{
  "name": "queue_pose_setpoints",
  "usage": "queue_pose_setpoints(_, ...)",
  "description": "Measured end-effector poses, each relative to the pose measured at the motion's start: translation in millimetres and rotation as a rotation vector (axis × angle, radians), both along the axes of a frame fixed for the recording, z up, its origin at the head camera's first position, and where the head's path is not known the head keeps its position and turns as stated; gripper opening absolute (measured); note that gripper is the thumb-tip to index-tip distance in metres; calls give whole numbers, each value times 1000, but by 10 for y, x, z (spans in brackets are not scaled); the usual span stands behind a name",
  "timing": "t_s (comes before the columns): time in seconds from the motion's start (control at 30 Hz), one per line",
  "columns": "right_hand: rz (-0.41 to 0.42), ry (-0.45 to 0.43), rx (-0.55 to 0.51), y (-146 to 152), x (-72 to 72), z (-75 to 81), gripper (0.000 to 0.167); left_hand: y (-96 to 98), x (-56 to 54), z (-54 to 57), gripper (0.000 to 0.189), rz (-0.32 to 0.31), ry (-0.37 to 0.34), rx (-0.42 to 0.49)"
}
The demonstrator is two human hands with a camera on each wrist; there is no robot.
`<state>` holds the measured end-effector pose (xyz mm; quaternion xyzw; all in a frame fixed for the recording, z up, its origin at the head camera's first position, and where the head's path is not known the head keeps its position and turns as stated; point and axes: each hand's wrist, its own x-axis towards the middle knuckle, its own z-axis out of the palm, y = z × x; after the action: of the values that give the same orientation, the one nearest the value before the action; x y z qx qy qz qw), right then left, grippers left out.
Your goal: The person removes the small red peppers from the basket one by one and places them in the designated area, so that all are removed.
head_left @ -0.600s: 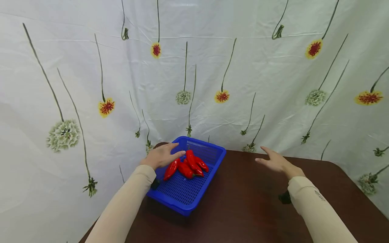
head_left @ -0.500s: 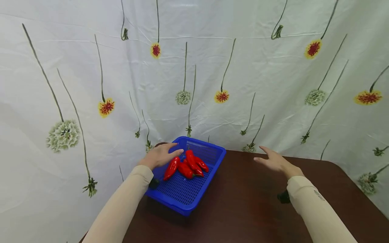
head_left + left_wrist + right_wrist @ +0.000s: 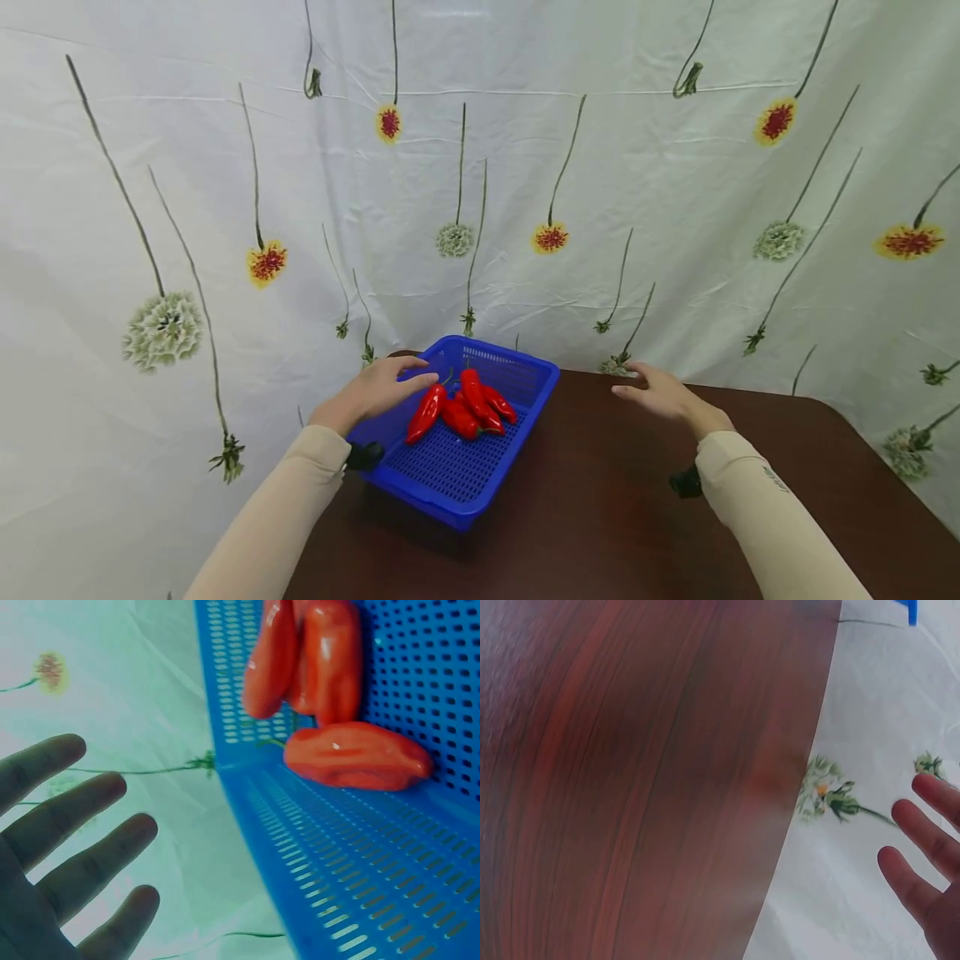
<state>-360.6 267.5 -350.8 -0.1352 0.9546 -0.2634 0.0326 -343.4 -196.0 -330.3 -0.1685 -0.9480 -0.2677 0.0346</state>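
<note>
A blue perforated plastic basket (image 3: 517, 450) stands on the table, left of centre. Several glossy red peppers (image 3: 427, 413) with green stems lie together in its far part. Over the basket's left rim hovers my left hand (image 3: 378, 387), fingers extended and nothing in it. In the left wrist view that hand (image 3: 82, 855) shows spread fingers beside the basket wall, apart from the peppers (image 3: 356, 756). My right hand (image 3: 663, 396) hangs above the table on the right, holding nothing, its fingers loosely bent. The right wrist view shows some of its fingers (image 3: 922, 870) at the right edge.
The dark brown wooden table (image 3: 600, 500) has rounded far corners. Directly behind it hangs a white cloth (image 3: 480, 192) printed with flowers. A dark wrist-worn device (image 3: 364, 456) sits under the left wrist, and another (image 3: 686, 482) under the right.
My left hand has drawn back to the left, uncovering more of the leftmost pepper and its stem. My right hand has shifted slightly left. The basket and peppers stay put.
</note>
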Motion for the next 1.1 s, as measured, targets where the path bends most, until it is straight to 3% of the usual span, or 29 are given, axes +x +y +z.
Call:
queue_pose_setpoints(0.23,14,-28,-57,-140,-6,41,76,-8,196,38,67,-43,43,19)
queue_pose_setpoints(0.4,26,-27,-84,-218,-4,61,75,-40,307,5,64,-46,74,26)
queue_pose_setpoints(0.7,29,-23,-95,-301,-47,85,68,-257,455,-128,54,-11,126,108)
queue_pose_setpoints(1.1,79,-5,-131,-439,-99,106,56,-434,553,-393,53,-6,186,246)
